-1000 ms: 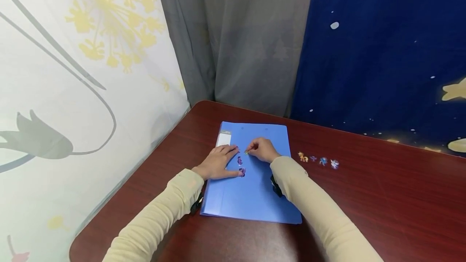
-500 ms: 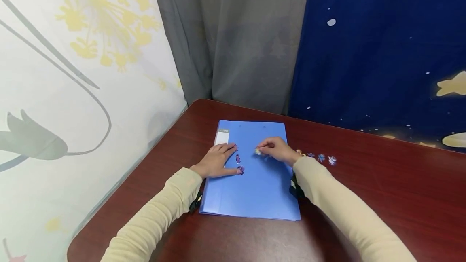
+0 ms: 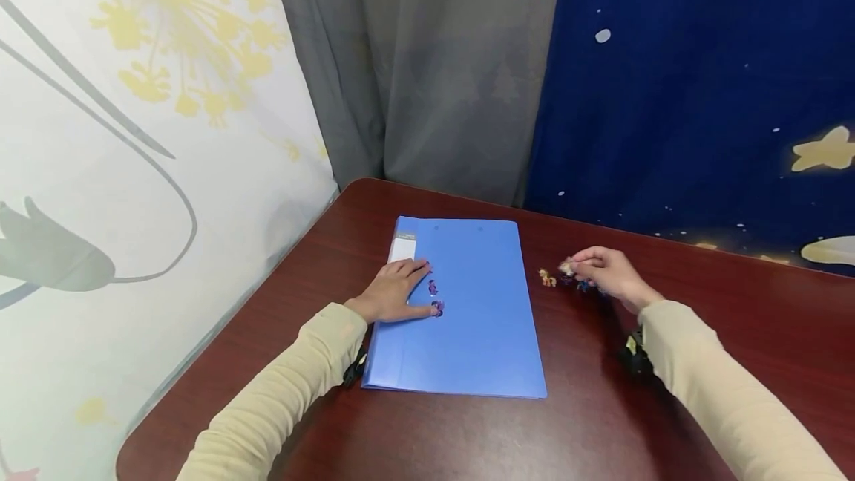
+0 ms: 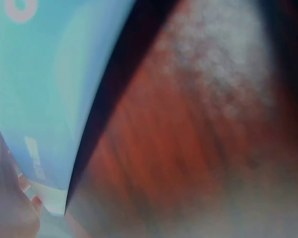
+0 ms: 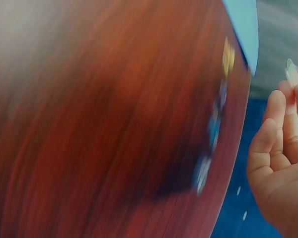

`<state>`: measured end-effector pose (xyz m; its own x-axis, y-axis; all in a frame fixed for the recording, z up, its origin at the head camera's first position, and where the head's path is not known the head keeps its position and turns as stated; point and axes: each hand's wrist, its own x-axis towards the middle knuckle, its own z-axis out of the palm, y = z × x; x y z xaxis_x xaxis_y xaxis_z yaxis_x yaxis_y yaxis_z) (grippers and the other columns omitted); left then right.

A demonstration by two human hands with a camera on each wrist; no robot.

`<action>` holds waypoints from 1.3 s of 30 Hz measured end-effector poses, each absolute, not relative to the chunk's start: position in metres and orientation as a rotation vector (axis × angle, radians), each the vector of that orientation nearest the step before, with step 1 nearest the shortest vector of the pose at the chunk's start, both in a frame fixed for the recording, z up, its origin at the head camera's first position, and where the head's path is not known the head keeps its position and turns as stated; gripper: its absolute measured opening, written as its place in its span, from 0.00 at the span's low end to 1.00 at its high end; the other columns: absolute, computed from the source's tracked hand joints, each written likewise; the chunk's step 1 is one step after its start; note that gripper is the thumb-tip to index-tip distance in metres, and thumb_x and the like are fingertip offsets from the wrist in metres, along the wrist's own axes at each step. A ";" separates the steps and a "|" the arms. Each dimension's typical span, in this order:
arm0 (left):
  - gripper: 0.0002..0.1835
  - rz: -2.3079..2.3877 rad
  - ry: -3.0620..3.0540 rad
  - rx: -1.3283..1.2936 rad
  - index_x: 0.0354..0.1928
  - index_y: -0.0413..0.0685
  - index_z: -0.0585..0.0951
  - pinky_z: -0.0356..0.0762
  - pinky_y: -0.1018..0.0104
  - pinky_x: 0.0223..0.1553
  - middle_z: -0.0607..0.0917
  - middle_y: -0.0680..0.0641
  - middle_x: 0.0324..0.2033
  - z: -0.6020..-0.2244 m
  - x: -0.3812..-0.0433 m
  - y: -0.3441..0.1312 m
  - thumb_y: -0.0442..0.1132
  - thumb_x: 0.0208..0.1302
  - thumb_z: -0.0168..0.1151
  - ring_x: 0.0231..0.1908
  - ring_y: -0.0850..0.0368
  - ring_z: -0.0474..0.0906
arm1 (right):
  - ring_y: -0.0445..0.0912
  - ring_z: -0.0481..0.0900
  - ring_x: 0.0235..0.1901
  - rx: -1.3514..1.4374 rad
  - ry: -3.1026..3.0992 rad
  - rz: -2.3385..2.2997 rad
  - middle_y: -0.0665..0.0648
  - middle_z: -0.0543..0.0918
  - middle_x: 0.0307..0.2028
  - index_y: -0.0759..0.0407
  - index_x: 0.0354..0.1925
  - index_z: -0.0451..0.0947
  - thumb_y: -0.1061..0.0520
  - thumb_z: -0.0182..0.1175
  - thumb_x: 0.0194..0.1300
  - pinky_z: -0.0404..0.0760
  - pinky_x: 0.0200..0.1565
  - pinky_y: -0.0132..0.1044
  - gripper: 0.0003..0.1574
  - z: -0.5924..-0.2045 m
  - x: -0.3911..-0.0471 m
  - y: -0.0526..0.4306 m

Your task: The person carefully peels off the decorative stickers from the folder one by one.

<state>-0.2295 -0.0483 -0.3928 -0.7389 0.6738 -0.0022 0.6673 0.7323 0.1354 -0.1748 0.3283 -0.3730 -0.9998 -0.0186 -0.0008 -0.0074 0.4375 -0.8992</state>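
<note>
Closest to the person, the bare near part of the surface point(image 3: 467, 436) runs up to the blue folder point(image 3: 474, 332). It lies flat with its long axis pointing away from the body, slightly askew. Its cover is down, so I can't tell what it contains.

The left hand point(image 3: 390, 294) rests across the folder's left edge, thumb and fingers spread apart. The thumb touches the lowest purple sticker point(image 3: 437, 309); a second purple sticker point(image 3: 433, 287) sits between thumb and fingers, and a bit of a third shows at the fingertips. Just beyond that hand is the white label point(image 3: 404, 246) on the spine side.

What matters most is off to the right: the right hand point(image 3: 611, 275) is clear of the folder, pinching a pale sticker point(image 5: 294, 75) by its edge, so the folder lies to that hand's left. The sticker is too small for me to judge its long axis. Near the pinching fingers, a row of stickers stretches rightward from the folder's side: orange point(image 3: 547, 277), small purple point(image 5: 223, 94), blue point(image 5: 214, 129), white point(image 5: 202, 173). From the head view, the hand partly hides the row's right end.

Past both hands hang a grey curtain point(image 3: 461, 95) and a starry blue one point(image 3: 668, 95).
</note>
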 end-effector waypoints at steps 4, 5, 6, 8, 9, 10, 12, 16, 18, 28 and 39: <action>0.45 0.200 2.875 1.108 0.66 0.44 0.60 0.48 0.51 0.63 0.60 0.44 0.64 -0.392 -0.229 -0.048 0.66 0.52 0.55 0.63 0.46 0.54 | 0.37 0.79 0.27 0.034 2.686 -1.657 0.44 0.81 0.27 0.68 0.37 0.70 0.59 0.54 0.63 0.75 0.28 0.33 0.11 -0.374 -0.166 0.355; 0.45 0.198 2.877 1.109 0.66 0.44 0.60 0.48 0.51 0.63 0.60 0.44 0.64 -0.392 -0.229 -0.048 0.66 0.52 0.55 0.63 0.46 0.54 | 0.37 0.79 0.27 0.052 2.693 -1.653 0.43 0.80 0.26 0.69 0.37 0.70 0.59 0.54 0.63 0.75 0.28 0.33 0.11 -0.375 -0.163 0.361; 0.45 0.193 2.878 1.111 0.66 0.44 0.60 0.48 0.51 0.62 0.60 0.44 0.64 -0.392 -0.229 -0.048 0.66 0.52 0.54 0.63 0.46 0.54 | 0.36 0.79 0.26 0.076 2.705 -1.637 0.42 0.80 0.26 0.70 0.38 0.69 0.59 0.53 0.64 0.75 0.28 0.33 0.12 -0.375 -0.161 0.366; 0.45 0.186 2.879 1.109 0.66 0.45 0.60 0.48 0.51 0.63 0.60 0.44 0.64 -0.392 -0.229 -0.048 0.66 0.52 0.54 0.63 0.46 0.54 | 0.35 0.78 0.26 0.114 2.719 -1.585 0.41 0.79 0.26 0.71 0.39 0.68 0.58 0.51 0.65 0.75 0.28 0.33 0.14 -0.377 -0.157 0.376; 0.45 0.183 2.880 1.107 0.66 0.45 0.60 0.47 0.51 0.63 0.60 0.44 0.64 -0.392 -0.228 -0.048 0.66 0.52 0.54 0.63 0.46 0.53 | 0.35 0.78 0.26 0.131 2.717 -1.565 0.42 0.80 0.26 0.72 0.40 0.68 0.58 0.50 0.66 0.75 0.28 0.33 0.15 -0.378 -0.154 0.380; 0.45 0.179 2.880 1.104 0.66 0.45 0.60 0.47 0.52 0.63 0.60 0.44 0.65 -0.392 -0.229 -0.048 0.66 0.52 0.54 0.63 0.46 0.53 | 0.35 0.78 0.25 0.149 2.708 -1.547 0.43 0.80 0.26 0.73 0.41 0.68 0.58 0.50 0.66 0.75 0.28 0.33 0.16 -0.379 -0.152 0.384; 0.45 0.178 2.879 1.100 0.66 0.45 0.60 0.47 0.52 0.63 0.60 0.44 0.65 -0.393 -0.229 -0.047 0.66 0.52 0.54 0.63 0.47 0.53 | 0.35 0.77 0.25 0.173 2.679 -1.519 0.46 0.80 0.27 0.75 0.41 0.68 0.59 0.48 0.66 0.75 0.28 0.32 0.15 -0.382 -0.149 0.391; 0.45 0.185 2.877 1.106 0.66 0.45 0.60 0.47 0.51 0.63 0.60 0.44 0.65 -0.395 -0.229 -0.047 0.66 0.52 0.54 0.63 0.46 0.53 | 0.35 0.77 0.25 0.211 2.615 -1.497 0.48 0.80 0.27 0.78 0.42 0.68 0.63 0.47 0.66 0.76 0.29 0.30 0.15 -0.389 -0.144 0.400; 0.45 0.185 2.877 1.104 0.66 0.45 0.60 0.47 0.51 0.63 0.60 0.45 0.65 -0.395 -0.230 -0.047 0.66 0.52 0.54 0.63 0.46 0.53 | 0.34 0.78 0.25 0.212 2.597 -1.485 0.49 0.80 0.27 0.79 0.42 0.67 0.63 0.47 0.66 0.77 0.29 0.30 0.16 -0.392 -0.144 0.403; 0.46 0.205 2.877 1.113 0.66 0.46 0.59 0.46 0.51 0.63 0.59 0.45 0.65 -0.396 -0.233 -0.049 0.67 0.52 0.53 0.63 0.46 0.52 | 0.37 0.75 0.23 0.129 2.731 -1.263 0.51 0.79 0.24 0.76 0.37 0.73 0.64 0.51 0.63 0.75 0.27 0.30 0.12 -0.393 -0.150 0.403; 0.45 0.214 2.870 1.103 0.66 0.45 0.59 0.46 0.51 0.63 0.59 0.45 0.65 -0.394 -0.231 -0.047 0.66 0.52 0.55 0.63 0.45 0.52 | 0.44 0.70 0.21 0.085 2.942 -0.978 0.50 0.76 0.19 0.67 0.29 0.75 0.61 0.55 0.59 0.68 0.26 0.36 0.08 -0.392 -0.149 0.398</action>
